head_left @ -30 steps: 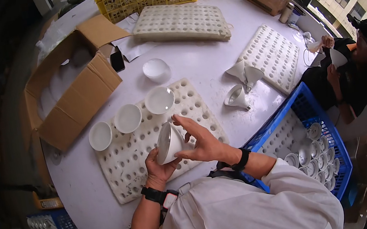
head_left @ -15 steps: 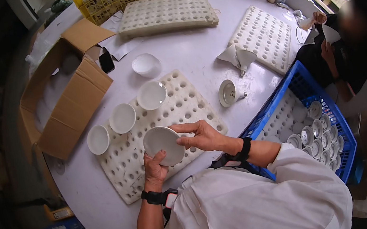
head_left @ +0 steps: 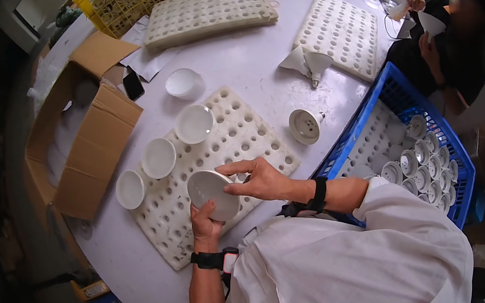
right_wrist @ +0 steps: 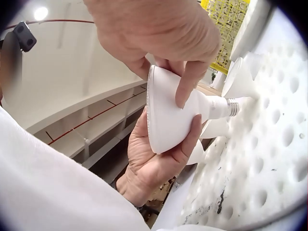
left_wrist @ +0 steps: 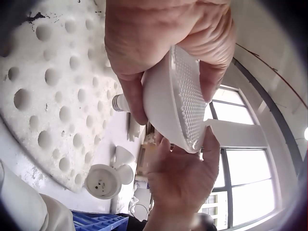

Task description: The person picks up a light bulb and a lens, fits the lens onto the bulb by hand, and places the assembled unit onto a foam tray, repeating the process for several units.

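Both hands hold one white reflector light bulb [head_left: 210,188], its dimpled front lens [left_wrist: 187,91] facing up toward the head. A metal screw base [right_wrist: 233,107] shows at its narrow end in the right wrist view. My left hand [head_left: 204,224] grips the cone from the near side, thumb over the rim. From the right, my right hand [head_left: 263,180] pinches the rim between thumb and fingers. Beneath lies a white foam tray [head_left: 233,134] full of round holes. Three similar bulbs stand along its far left edge, among them a middle bulb [head_left: 159,157].
Another bulb [head_left: 184,84] stands behind the tray. To the right lie an open-faced bulb housing [head_left: 305,127] and white cones [head_left: 308,65]. A blue crate [head_left: 344,151] of housings sits at right, a cardboard box [head_left: 97,152] at left. Another person [head_left: 462,53] works at far right.
The held bulb has turned its face up toward the head camera, and the right hand's spread fingers have closed on its rim. The loose housing has rolled on the table. The head view has shifted.
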The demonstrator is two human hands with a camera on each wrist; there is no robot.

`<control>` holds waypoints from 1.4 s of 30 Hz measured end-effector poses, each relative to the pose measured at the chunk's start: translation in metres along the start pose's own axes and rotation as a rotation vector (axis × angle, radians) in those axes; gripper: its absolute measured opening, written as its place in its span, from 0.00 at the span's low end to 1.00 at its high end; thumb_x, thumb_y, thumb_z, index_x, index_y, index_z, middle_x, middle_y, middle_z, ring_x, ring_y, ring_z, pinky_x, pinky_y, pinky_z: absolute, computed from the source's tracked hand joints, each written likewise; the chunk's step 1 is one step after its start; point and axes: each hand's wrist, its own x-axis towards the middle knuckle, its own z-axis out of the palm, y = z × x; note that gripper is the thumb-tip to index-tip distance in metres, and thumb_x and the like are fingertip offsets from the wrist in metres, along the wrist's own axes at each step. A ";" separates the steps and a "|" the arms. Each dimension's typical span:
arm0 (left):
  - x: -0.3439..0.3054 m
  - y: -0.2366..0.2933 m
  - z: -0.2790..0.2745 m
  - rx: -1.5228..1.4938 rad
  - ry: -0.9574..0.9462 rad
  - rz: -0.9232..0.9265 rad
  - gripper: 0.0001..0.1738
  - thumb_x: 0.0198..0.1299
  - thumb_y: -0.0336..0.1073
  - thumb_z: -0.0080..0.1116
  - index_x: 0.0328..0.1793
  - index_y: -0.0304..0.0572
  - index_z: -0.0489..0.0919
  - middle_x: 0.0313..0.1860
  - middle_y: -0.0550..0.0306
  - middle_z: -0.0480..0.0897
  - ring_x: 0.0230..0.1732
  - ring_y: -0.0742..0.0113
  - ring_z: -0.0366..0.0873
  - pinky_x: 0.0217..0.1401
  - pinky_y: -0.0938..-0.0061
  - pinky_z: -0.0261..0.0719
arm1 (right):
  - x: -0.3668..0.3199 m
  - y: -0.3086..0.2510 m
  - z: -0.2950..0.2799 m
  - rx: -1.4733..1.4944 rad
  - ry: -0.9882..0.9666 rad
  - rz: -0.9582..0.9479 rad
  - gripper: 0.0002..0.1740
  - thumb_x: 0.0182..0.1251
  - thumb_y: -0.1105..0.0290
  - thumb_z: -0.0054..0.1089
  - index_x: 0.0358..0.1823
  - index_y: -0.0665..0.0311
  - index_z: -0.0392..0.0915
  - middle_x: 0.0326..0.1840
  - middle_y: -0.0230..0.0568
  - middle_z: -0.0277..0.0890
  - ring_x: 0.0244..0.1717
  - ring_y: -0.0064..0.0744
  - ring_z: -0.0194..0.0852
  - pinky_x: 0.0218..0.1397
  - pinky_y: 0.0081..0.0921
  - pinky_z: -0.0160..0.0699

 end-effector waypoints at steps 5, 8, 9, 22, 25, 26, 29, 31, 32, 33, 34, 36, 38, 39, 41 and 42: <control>-0.008 0.002 0.001 -0.202 -0.017 -0.101 0.32 0.49 0.40 0.65 0.61 0.41 0.69 0.51 0.53 0.78 0.52 0.56 0.77 0.56 0.64 0.78 | 0.006 0.012 -0.002 -0.318 -0.071 -0.528 0.45 0.45 0.57 0.75 0.65 0.65 0.66 0.61 0.49 0.68 0.58 0.44 0.68 0.59 0.35 0.69; -0.005 0.000 0.004 -0.199 -0.009 -0.188 0.32 0.51 0.45 0.64 0.61 0.42 0.69 0.52 0.53 0.78 0.53 0.57 0.76 0.53 0.65 0.79 | 0.010 0.018 -0.003 -0.587 -0.148 -0.464 0.64 0.39 0.54 0.78 0.73 0.67 0.44 0.64 0.53 0.63 0.60 0.55 0.63 0.64 0.40 0.64; -0.004 -0.002 0.003 -0.168 0.009 -0.212 0.32 0.52 0.47 0.63 0.61 0.42 0.69 0.52 0.53 0.77 0.53 0.58 0.76 0.51 0.65 0.79 | 0.011 0.022 -0.002 -0.587 -0.151 -0.464 0.64 0.39 0.54 0.78 0.73 0.67 0.44 0.64 0.53 0.63 0.60 0.55 0.63 0.64 0.40 0.64; 0.009 0.017 0.028 0.674 0.152 -0.010 0.31 0.71 0.54 0.36 0.66 0.34 0.65 0.60 0.50 0.71 0.59 0.66 0.67 0.63 0.75 0.63 | 0.009 0.030 0.009 -0.602 -0.190 -0.301 0.66 0.42 0.63 0.77 0.74 0.67 0.33 0.63 0.63 0.62 0.60 0.59 0.67 0.61 0.39 0.69; 0.017 0.011 0.019 0.660 0.140 -0.003 0.33 0.71 0.56 0.36 0.66 0.33 0.65 0.59 0.50 0.72 0.59 0.66 0.68 0.63 0.75 0.63 | 0.007 0.029 0.010 -0.660 -0.178 -0.293 0.65 0.43 0.63 0.76 0.74 0.67 0.33 0.62 0.63 0.63 0.58 0.60 0.68 0.59 0.40 0.71; 0.017 0.011 0.022 0.645 0.132 -0.020 0.33 0.70 0.57 0.36 0.66 0.33 0.65 0.60 0.50 0.72 0.59 0.66 0.68 0.63 0.75 0.63 | 0.006 0.028 0.010 -0.691 -0.169 -0.283 0.65 0.43 0.63 0.76 0.74 0.66 0.33 0.62 0.63 0.64 0.57 0.61 0.68 0.58 0.41 0.72; 0.013 0.012 0.029 0.626 0.116 -0.041 0.33 0.70 0.57 0.38 0.66 0.34 0.65 0.60 0.51 0.72 0.59 0.67 0.68 0.63 0.76 0.63 | 0.005 0.031 0.009 -0.700 -0.163 -0.332 0.65 0.43 0.63 0.76 0.74 0.66 0.33 0.60 0.64 0.64 0.55 0.61 0.70 0.56 0.42 0.73; 0.013 0.012 0.029 0.623 0.109 -0.039 0.33 0.70 0.57 0.38 0.66 0.34 0.65 0.60 0.51 0.72 0.59 0.67 0.67 0.62 0.77 0.64 | 0.003 0.030 0.010 -0.702 -0.173 -0.315 0.66 0.43 0.62 0.77 0.74 0.66 0.33 0.60 0.64 0.65 0.55 0.62 0.70 0.56 0.42 0.73; 0.013 0.011 0.028 0.653 0.102 -0.033 0.33 0.70 0.57 0.39 0.66 0.34 0.65 0.60 0.52 0.72 0.59 0.68 0.67 0.62 0.77 0.63 | 0.003 0.029 0.011 -0.699 -0.178 -0.298 0.66 0.43 0.62 0.77 0.74 0.66 0.33 0.59 0.65 0.65 0.54 0.62 0.70 0.55 0.42 0.73; 0.012 0.011 0.026 0.683 0.094 -0.028 0.33 0.70 0.56 0.39 0.66 0.35 0.65 0.60 0.53 0.72 0.59 0.68 0.67 0.62 0.77 0.63 | 0.002 0.029 0.012 -0.699 -0.180 -0.297 0.66 0.43 0.62 0.77 0.74 0.66 0.33 0.59 0.65 0.65 0.54 0.62 0.70 0.55 0.42 0.73; 0.011 0.011 0.025 0.682 0.095 -0.028 0.33 0.70 0.56 0.39 0.66 0.35 0.65 0.60 0.53 0.72 0.59 0.68 0.67 0.62 0.77 0.63 | 0.001 0.028 0.013 -0.692 -0.180 -0.297 0.66 0.43 0.62 0.77 0.74 0.66 0.33 0.59 0.65 0.65 0.53 0.62 0.71 0.55 0.43 0.73; 0.009 0.011 0.025 0.607 0.076 -0.017 0.32 0.70 0.55 0.40 0.67 0.36 0.64 0.60 0.54 0.71 0.59 0.70 0.67 0.63 0.77 0.63 | 0.001 0.027 0.015 -0.686 -0.181 -0.299 0.65 0.43 0.62 0.76 0.74 0.66 0.33 0.59 0.65 0.65 0.53 0.63 0.71 0.54 0.43 0.74; 0.006 0.017 0.032 0.611 0.070 -0.018 0.31 0.70 0.54 0.40 0.67 0.36 0.64 0.60 0.54 0.71 0.59 0.69 0.67 0.63 0.77 0.63 | 0.001 0.026 0.017 -0.693 -0.163 -0.305 0.65 0.43 0.62 0.76 0.74 0.66 0.33 0.58 0.66 0.65 0.52 0.63 0.71 0.53 0.43 0.74; 0.005 0.020 0.035 0.615 0.064 -0.019 0.31 0.70 0.54 0.40 0.67 0.36 0.64 0.61 0.54 0.71 0.60 0.69 0.67 0.64 0.77 0.62 | 0.001 0.028 0.017 -0.692 -0.162 -0.306 0.65 0.43 0.62 0.76 0.74 0.66 0.33 0.58 0.66 0.65 0.52 0.63 0.71 0.53 0.43 0.74; 0.005 0.022 0.036 0.610 0.043 -0.018 0.31 0.70 0.53 0.39 0.68 0.36 0.64 0.61 0.53 0.70 0.60 0.69 0.66 0.64 0.77 0.62 | 0.003 0.031 0.017 -0.733 -0.152 -0.411 0.65 0.44 0.60 0.75 0.73 0.66 0.30 0.59 0.67 0.62 0.44 0.63 0.74 0.46 0.44 0.76; 0.005 0.023 0.036 0.602 0.023 -0.018 0.31 0.70 0.53 0.39 0.68 0.36 0.63 0.62 0.53 0.70 0.61 0.69 0.66 0.65 0.77 0.61 | 0.004 0.032 0.016 -0.734 -0.150 -0.413 0.65 0.44 0.60 0.75 0.73 0.66 0.30 0.59 0.67 0.62 0.44 0.63 0.74 0.46 0.44 0.76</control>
